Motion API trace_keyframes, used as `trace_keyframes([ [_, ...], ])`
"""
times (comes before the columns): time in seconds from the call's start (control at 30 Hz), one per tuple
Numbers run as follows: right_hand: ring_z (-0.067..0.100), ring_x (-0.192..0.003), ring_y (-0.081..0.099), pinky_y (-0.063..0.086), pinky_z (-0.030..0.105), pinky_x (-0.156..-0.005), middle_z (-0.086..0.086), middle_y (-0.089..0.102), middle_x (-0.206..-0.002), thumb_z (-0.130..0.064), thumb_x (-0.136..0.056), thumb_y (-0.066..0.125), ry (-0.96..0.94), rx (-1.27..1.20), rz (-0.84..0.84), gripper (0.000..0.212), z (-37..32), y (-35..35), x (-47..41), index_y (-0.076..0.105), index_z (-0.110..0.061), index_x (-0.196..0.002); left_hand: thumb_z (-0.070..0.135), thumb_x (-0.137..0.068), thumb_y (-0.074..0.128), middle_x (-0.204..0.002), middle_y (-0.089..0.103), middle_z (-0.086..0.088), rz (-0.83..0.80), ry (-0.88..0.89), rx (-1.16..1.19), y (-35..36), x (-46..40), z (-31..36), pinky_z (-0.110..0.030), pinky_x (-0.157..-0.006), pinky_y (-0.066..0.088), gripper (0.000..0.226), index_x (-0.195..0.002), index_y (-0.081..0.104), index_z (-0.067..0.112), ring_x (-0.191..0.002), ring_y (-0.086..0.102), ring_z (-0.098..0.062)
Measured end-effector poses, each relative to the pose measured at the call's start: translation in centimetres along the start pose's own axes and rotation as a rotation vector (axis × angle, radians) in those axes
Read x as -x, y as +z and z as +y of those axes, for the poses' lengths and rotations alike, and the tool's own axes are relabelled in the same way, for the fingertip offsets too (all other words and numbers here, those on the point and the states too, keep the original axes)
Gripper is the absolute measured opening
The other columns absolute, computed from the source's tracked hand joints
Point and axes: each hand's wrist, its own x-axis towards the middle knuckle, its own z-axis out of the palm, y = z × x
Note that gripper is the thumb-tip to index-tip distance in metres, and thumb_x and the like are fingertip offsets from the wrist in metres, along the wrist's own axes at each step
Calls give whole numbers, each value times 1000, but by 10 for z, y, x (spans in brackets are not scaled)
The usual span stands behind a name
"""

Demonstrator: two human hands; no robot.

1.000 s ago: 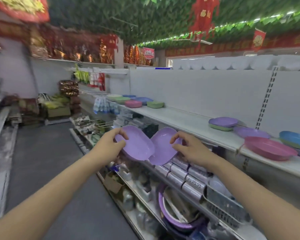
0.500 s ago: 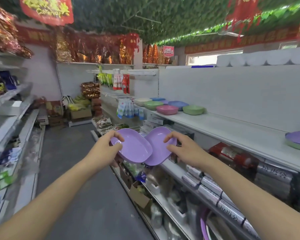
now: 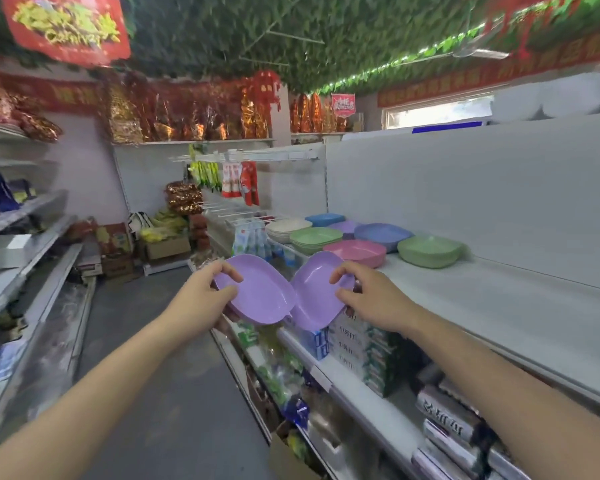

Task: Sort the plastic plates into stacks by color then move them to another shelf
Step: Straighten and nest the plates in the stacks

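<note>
I hold two purple plastic plates in front of me, tilted toward each other with their near edges touching. My left hand (image 3: 201,299) grips the left purple plate (image 3: 260,296) by its rim. My right hand (image 3: 371,299) pinches the rim of the right purple plate (image 3: 312,292). Beyond them, on the white shelf (image 3: 482,306), stand plate stacks: cream (image 3: 286,228), green (image 3: 314,239), pink (image 3: 357,252), blue (image 3: 383,233), a second green (image 3: 430,251), a purple (image 3: 345,226) and a far blue (image 3: 324,219).
Lower shelves at the right hold boxed goods (image 3: 361,344) and wrapped rolls (image 3: 447,420). The grey aisle floor (image 3: 160,393) runs ahead to cartons (image 3: 163,245) at the back wall. Another shelving unit (image 3: 25,265) lines the left side.
I have walked along the aisle with both purple plates held the same way. The far plate stacks are now much closer, and the plates that lay at my right have passed out of view.
</note>
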Motion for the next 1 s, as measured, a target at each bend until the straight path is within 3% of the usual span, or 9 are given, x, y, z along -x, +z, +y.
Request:
trace_keyframes([
  [0.1,24,-75,67,54,36,-72,0,66,-85,-18,-94,60,29,-2,2,17,19,1,-48,61,-32,-103,13,-97,55,-84,69,-20,-5,4,-13,0,-55,-15,-39,-55,52,17,-98,62,28,-66,67,-43],
  [0.17,30,-78,69,57,42,-79,9,69,-87,-19,-91,60,54,-15,42,19,29,-1,-82,60,-36,-100,16,-97,56,-75,73,-12,-5,1,-9,1,-93,-25,-44,-59,50,17,-98,62,31,-72,66,-49],
  [0.27,23,-71,70,53,34,-71,14,72,-89,-14,-91,60,116,-4,108,19,39,-6,-132,61,-29,-103,17,-98,56,-66,72,-2,-24,31,0,6,-149,-34,-44,-57,50,14,-102,62,29,-58,62,-41],
  [0.4,31,-79,72,52,36,-64,10,69,-94,-16,-91,60,164,15,213,19,57,-7,-197,61,-31,-102,14,-99,55,-74,73,-15,-56,73,58,12,-228,-40,-33,-41,48,14,-105,61,25,-50,66,-27],
  [0.53,26,-67,70,58,43,-69,15,70,-91,-11,-91,62,225,78,339,19,76,-2,-255,62,-26,-103,8,-99,52,-79,73,-25,-144,138,138,14,-305,-50,-31,-46,50,16,-109,58,18,-51,66,-22],
  [0.63,16,-58,64,51,30,-63,13,69,-88,-10,-93,62,326,127,425,19,85,0,-290,61,-22,-107,9,-99,53,-81,74,-19,-205,175,161,18,-365,-58,-29,-47,53,16,-109,59,20,-52,68,-16],
  [0.73,17,-63,62,47,29,-63,13,68,-88,-10,-93,62,410,188,506,21,97,-4,-319,60,-17,-112,9,-98,55,-85,73,-17,-262,204,201,32,-422,-64,-31,-51,55,15,-109,60,19,-67,74,-24],
  [0.87,33,-91,68,58,47,-81,16,68,-101,-13,-89,63,520,264,527,27,118,-5,-348,59,-14,-116,5,-98,54,-77,70,-19,-369,226,237,66,-479,-67,-32,-49,56,15,-109,58,14,-61,69,-23],
  [1.0,26,-70,64,54,34,-68,16,69,-99,-17,-92,65,632,298,418,36,135,3,-370,54,-13,-126,3,-96,54,-79,67,-20,-450,251,280,107,-526,-61,-34,-50,58,16,-108,58,13,-57,68,-21],
])
